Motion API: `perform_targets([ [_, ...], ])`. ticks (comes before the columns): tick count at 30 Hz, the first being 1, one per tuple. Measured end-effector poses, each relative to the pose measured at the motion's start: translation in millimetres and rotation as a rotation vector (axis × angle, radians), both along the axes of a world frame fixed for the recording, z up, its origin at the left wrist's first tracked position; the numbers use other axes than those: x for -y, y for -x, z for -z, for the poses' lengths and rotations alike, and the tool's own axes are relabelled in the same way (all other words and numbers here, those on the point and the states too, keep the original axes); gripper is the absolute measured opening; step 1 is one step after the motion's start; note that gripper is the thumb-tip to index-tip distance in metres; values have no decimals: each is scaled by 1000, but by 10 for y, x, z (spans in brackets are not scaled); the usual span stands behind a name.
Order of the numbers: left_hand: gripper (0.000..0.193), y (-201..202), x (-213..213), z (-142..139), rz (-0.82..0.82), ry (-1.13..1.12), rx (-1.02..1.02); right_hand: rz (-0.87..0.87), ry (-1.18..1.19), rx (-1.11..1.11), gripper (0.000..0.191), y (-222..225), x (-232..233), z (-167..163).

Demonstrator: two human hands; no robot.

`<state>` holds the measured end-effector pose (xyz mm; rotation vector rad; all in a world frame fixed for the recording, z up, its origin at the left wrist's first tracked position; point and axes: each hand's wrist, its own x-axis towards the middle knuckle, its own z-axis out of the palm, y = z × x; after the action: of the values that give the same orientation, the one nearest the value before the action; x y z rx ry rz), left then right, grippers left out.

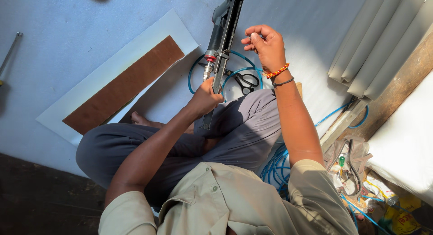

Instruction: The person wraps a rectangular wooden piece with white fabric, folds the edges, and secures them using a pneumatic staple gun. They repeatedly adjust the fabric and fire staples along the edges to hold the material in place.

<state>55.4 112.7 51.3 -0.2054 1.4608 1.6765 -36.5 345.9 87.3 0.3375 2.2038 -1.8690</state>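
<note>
Head view, looking down at a person seated cross-legged on a pale blue floor, grey trousers and khaki shirt filling the lower centre of the frame. Left hand, at centre, is wrapped tight round the lower part of a long black pneumatic stapler, which is held upright and slants up to the top centre of the frame. A silver air fitting w/ a red ring juts from the tool just above that hand. Right hand, upper centre-right, is raised beside the tool but not touching it; thumb and fingertips are pinched together, and whether sth tiny sits between them can't be told. Beaded orange bracelet and dark band on that wrist.

Behind the tool, on the floor, a thin blue air hose loops round black-handled scissors; more blue hose is coiled at lower right by the person's hip. Left of centre lies a white sheet w/ a brown rectangular board on it, set diagonally. A screwdriver lies at the far left edge. Upper right: stacked pale folded panels next to a wood strip. Lower right: an open bag w/ small tools and packets, in partial shade.
</note>
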Motion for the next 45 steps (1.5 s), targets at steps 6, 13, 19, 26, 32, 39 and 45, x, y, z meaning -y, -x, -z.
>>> perform_targets([
  [6,28,22,14,17,8,4,-8,-222,-376,-216,14,267,251,-239],
  [13,31,57,38,-21,20,6,-1,-359,-666,-527,11,341,511,-340],
  [19,35,43,39,19,8,-6,31,-421,-753,-396,12,372,546,-344],
  [26,38,39,28,64,21,6,10,-463,-760,-354,11,380,562,-288],
  [32,42,46,30,48,-9,-15,25,-455,-780,-359,14,422,564,-232],
  [39,32,83,47,50,-49,-73,40,-294,-679,-344,14,464,405,-291],
  [45,28,111,77,-65,-119,-154,110,-271,-736,-357,13,307,73,-104],
])
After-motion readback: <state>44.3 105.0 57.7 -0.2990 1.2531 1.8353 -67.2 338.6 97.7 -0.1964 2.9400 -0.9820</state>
